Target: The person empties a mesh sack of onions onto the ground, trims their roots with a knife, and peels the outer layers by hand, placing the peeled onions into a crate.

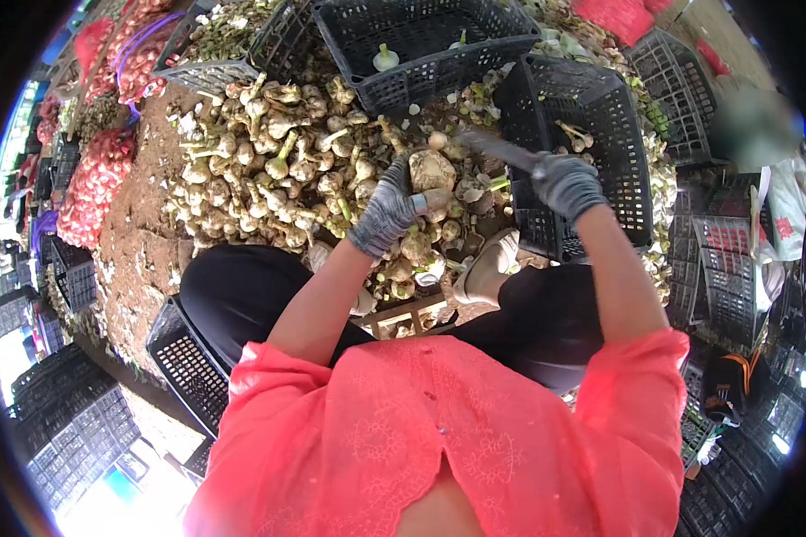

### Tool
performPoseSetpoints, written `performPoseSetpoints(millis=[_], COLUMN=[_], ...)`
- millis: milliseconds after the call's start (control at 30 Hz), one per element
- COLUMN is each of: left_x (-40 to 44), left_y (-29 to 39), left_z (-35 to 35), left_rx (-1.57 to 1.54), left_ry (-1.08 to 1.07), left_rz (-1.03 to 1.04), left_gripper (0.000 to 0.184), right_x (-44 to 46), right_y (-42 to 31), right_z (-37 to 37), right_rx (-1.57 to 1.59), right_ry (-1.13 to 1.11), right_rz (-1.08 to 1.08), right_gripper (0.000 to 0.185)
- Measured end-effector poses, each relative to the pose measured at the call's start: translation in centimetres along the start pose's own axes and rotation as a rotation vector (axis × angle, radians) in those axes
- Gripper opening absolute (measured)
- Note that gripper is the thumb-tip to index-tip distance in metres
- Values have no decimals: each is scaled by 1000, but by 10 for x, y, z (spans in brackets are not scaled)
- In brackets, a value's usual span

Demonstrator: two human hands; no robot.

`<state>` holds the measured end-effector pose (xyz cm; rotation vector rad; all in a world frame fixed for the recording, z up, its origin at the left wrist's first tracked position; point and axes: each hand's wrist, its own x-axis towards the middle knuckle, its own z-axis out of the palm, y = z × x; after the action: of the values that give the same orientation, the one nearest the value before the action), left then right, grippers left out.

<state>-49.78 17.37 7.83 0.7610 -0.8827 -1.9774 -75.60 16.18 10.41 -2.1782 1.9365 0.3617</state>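
Observation:
My left hand (387, 215), in a grey knit glove, is over the garlic pile with its fingers stretched forward and thumb apart; I see nothing gripped in it. Between thumb and fingers is a round, pale, flat-topped block (432, 170), possibly wood; whether the hand touches it I cannot tell. My right hand (569, 186), gloved too, is closed around the handle of a knife (497, 148). Its blade points left toward the block and looks blurred. A small garlic bulb (437, 140) sits at the block's far edge. Garlic bulbs with stems (282, 166) are heaped ahead and to the left.
A black crate (613, 116) beside my right hand holds a few bulbs. Another black crate (394, 85) with a couple of bulbs stands ahead. Red net sacks (103, 188) are at the left; more crates (725, 259) are stacked at the right. My knees flank the pile.

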Motion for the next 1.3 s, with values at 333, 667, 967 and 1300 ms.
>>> performPoseSetpoints(millis=[333, 667, 967, 1300], left_x=[32, 15, 38, -9], left_y=[-92, -44, -66, 14], left_z=[-76, -38, -47, -8], left_rx=[-128, -19, -939, 237], left_ry=[-146, 198, -267, -28], left_rz=[5, -149, -556, 1], left_gripper=[32, 24, 42, 72], right_x=[-35, -26, -28, -15], right_y=[-84, -78, -46, -11], right_z=[-40, -33, -18, -9], right_rx=[-6, -42, -52, 594], right_ry=[96, 20, 135, 165], right_rz=[-377, -303, -294, -24], right_gripper=[14, 23, 31, 21])
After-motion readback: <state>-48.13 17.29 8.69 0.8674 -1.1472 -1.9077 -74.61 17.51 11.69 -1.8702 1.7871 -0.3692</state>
